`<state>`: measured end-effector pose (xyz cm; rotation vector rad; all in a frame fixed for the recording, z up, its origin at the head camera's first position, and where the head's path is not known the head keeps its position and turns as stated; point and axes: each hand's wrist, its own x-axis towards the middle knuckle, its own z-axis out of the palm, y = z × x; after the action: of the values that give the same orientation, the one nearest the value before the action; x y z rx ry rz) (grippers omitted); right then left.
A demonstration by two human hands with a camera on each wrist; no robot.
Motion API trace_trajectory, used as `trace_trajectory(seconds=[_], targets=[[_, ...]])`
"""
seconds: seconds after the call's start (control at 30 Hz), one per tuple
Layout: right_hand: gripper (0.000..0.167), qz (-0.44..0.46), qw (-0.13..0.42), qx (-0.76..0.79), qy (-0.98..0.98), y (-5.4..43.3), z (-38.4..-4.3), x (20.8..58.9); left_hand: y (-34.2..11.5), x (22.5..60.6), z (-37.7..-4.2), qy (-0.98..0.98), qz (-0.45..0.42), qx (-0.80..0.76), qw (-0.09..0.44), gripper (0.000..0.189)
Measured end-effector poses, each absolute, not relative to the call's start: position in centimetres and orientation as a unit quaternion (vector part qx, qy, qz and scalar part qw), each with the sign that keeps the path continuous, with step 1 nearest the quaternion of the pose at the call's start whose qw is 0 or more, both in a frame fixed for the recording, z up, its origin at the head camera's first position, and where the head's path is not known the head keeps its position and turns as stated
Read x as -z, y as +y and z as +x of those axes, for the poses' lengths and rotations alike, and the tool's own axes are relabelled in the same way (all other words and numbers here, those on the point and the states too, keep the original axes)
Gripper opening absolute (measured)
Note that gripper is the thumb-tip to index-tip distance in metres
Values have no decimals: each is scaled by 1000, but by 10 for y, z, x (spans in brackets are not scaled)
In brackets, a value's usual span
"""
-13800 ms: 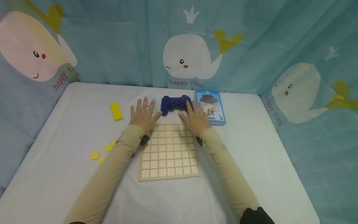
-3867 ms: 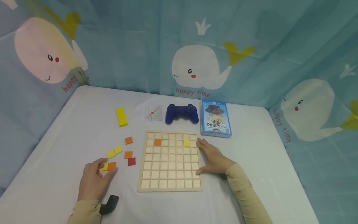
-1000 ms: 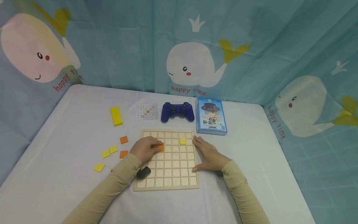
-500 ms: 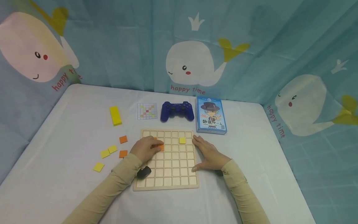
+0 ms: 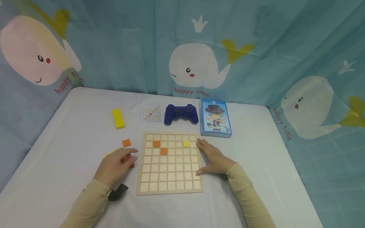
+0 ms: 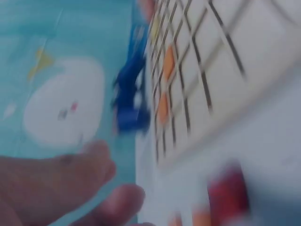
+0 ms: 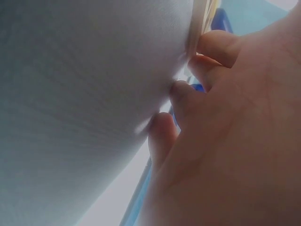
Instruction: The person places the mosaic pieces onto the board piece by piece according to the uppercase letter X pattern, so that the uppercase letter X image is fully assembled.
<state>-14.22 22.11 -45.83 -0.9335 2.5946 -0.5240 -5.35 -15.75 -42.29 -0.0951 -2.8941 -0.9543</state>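
A wooden grid board lies on the white table. Two orange tiles sit diagonally in its upper left cells, with a yellow tile at upper right. My left hand, fingers loosely bent and holding nothing, hovers left of the board over loose tiles. It hides most of them; a red tile shows blurred in the left wrist view. Beyond the fingers lies another orange tile, and a yellow edge peeks out. My right hand rests against the board's right edge, thumb and fingers spread.
Behind the board lie a printed colour-grid card, a blue game controller and a blue game box. A yellow block is at the back left. A whale-print curtain closes off the far side.
My left hand has let go of the second orange tile, now in a board cell, and moved left and nearer to me over the loose tiles. My right hand has stayed put.
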Motion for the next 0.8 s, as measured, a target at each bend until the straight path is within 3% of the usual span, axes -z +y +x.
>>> trace_trajectory(seconds=[0.13,0.33,0.53,0.8], targets=[[121,-328,166,178,913,224,-142,460,-181,429,-21,-953,60,289,70,33],[119,-331,161,181,912,225,-141,458,-196,447,-1,-942,214,257,-11,56],[118,-335,155,188,910,223,-139,457,-198,457,1,-930,255,263,-22,63],[117,-343,149,185,909,221,-140,458,-199,462,3,-935,245,256,0,58]])
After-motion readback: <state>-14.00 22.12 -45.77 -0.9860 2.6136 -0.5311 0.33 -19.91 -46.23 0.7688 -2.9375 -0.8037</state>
